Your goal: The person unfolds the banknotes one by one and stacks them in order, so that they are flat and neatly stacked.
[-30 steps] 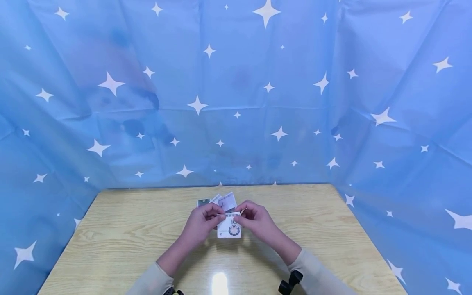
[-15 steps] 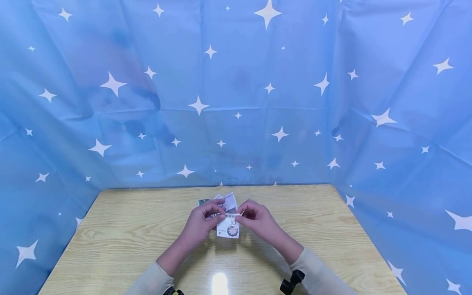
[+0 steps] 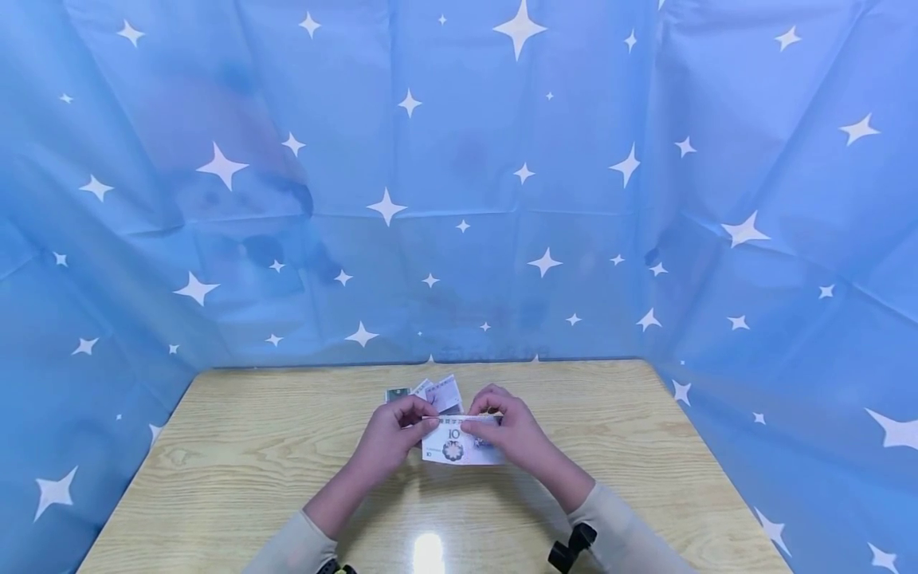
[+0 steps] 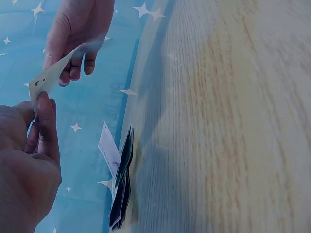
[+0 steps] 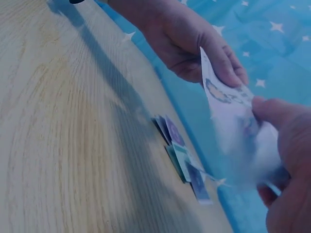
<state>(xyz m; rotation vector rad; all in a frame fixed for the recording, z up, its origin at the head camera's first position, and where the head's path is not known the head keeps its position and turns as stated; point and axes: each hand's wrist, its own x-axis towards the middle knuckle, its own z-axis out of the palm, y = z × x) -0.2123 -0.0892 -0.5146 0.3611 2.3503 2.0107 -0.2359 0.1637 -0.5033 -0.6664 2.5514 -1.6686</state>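
Note:
A pale paper banknote marked with a 10 and a round flower print hangs above the table between my hands. My left hand pinches its upper left part between thumb and fingers. My right hand pinches its upper edge further right, the thumb lying over the printed face. In the left wrist view the banknote appears nearly edge-on and bent. The right wrist view shows the banknote opened out, its lower part blurred. Behind the hands lie several folded banknotes, partly hidden by the fingers.
A wooden table stretches out around the hands. The small pile of banknotes sits on it beyond the hands, some standing up on their folds. A blue curtain with white stars hangs behind and along both sides.
The held banknote, narrow and folded a second ago, is now spread wide to the right. My right hand has shifted slightly right while my left hand has stayed nearly still.

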